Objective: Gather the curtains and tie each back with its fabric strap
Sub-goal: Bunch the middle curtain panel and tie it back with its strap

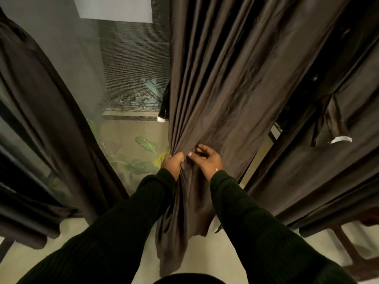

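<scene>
We are partway through the gathering. Our left hand (173, 161) is curled tight round a bunch of pleats on the left edge of the middle curtain (221, 89), which hangs straight in front of us over the floor (78, 238). Our right hand (207, 158) lies just beside it on the cloth, fingers loosely spread, thumb touching the fabric, holding nothing that we can see. The rest of this panel to the right is not yet drawn in, and nothing is tied. We count three curtain panels: this one, one at the left (41, 119) and one at the right (328, 171). One fabric strap (332, 121) shows, dangling loose at the right with a pale end. We judge that all the tying is left.
</scene>
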